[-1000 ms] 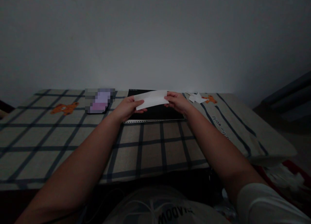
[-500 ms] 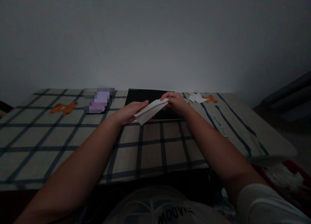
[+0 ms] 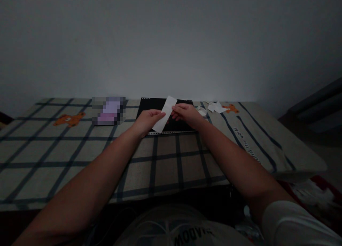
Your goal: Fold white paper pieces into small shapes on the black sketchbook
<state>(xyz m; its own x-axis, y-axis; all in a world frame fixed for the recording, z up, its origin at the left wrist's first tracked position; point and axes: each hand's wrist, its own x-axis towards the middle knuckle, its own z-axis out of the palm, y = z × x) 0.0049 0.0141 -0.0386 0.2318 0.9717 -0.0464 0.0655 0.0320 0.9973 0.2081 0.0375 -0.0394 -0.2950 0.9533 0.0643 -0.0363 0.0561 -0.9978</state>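
A narrow strip of white paper is held up at a slant over a black sheet with punched holes along its edges. My left hand pinches the paper's left side, the thumb lying on top. My right hand grips the right edge of the same paper between thumb and fingertips. Its other fingers are curled. Just beyond the right hand lie small folded white paper pieces, and farther right, more white paper scraps.
A phone, partly pixelated, rests on the left of the checked tablecloth. Orange bear prints decorate the cloth. The wall stands right behind the table. At the lower right is a red container with crumpled plastic.
The paper has turned more upright, its far end now pointing away toward the wall. My right hand has shifted slightly down and left, uncovering the folded paper pieces.
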